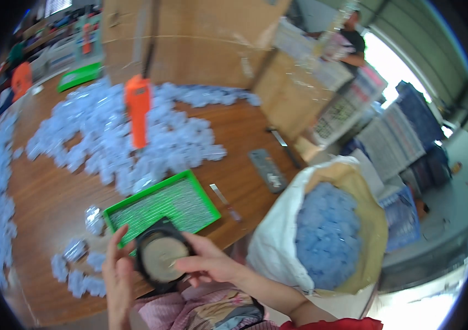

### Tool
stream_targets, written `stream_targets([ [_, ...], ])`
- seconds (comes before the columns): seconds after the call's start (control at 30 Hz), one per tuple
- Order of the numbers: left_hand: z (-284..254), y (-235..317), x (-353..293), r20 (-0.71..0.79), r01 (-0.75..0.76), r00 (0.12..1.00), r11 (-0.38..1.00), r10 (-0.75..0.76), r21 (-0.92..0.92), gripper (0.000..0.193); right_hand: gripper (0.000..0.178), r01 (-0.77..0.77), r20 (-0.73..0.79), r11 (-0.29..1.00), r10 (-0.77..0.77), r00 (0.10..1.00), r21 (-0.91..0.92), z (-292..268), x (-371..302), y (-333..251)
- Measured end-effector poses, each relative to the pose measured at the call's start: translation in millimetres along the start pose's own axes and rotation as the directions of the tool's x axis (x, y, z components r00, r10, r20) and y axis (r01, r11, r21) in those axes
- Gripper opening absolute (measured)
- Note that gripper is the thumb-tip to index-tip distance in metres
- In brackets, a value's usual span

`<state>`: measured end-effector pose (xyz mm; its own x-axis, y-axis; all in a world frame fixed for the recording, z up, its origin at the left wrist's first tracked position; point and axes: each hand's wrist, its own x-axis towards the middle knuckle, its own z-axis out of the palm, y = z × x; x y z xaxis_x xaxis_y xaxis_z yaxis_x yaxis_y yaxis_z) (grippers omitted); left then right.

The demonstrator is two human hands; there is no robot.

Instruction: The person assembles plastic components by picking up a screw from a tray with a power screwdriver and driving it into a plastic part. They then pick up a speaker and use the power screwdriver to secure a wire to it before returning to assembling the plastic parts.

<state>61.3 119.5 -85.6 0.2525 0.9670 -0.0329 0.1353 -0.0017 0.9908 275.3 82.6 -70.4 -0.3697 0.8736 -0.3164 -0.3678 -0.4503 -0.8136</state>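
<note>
The right hand [212, 263] pinches a round, beige-faced black case [162, 254], thumb on top, apparently steadying it; the left hand [118, 272] spreads beside it, contact unclear. A green tray [205, 193] lies just beyond, probably for easy reach.

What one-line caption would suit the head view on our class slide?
Right hand holding a black-rimmed round object, left hand beside it, near a green tray on a wooden table.

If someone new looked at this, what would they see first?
Probably the bright orange tool, hanging from a dark cord over the pale blue heap. Then the green tray below the heap, the black thing in the right hand just below that, and, at right, the white sack of blue pieces.
</note>
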Motion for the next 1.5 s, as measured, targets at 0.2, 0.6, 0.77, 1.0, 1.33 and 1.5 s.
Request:
stream_targets([
  [0.2,17,-6,4,0.418,0.302,0.908,0.718,-0.017,-0.627,0.094,0.055,0.245,0.126,0.829,-0.210,0.969,-0.503,19,-7,-39],
  [0.6,21,-19,12,0.283,0.276,0.944,0.064,0.168,-0.959,0.073,0.031,0.003,0.114,0.995,0.008,0.993,-0.100,11,14,-29],
  [0.77,14,-23,10,0.261,0.265,0.959,-0.016,0.113,-0.964,0.071,0.023,-0.005,-0.017,0.926,-0.002,1.000,-0.379,20,18,-29],
  [1.0,17,-24,11,0.317,0.326,0.944,-0.124,0.088,-0.937,0.071,0.016,0.210,-0.011,0.855,-0.244,0.970,-0.474,6,26,-18],
  [1.33,26,-39,9,0.381,0.385,0.923,-0.118,0.055,-0.916,0.069,0.031,0.347,-0.013,0.558,-0.541,0.841,-0.754,25,41,-9],
  [1.5,19,-21,10,0.226,0.221,0.970,-0.063,-0.090,-0.973,0.063,0.020,0.328,-0.124,0.697,-0.513,0.849,-0.638,14,46,-40],
])
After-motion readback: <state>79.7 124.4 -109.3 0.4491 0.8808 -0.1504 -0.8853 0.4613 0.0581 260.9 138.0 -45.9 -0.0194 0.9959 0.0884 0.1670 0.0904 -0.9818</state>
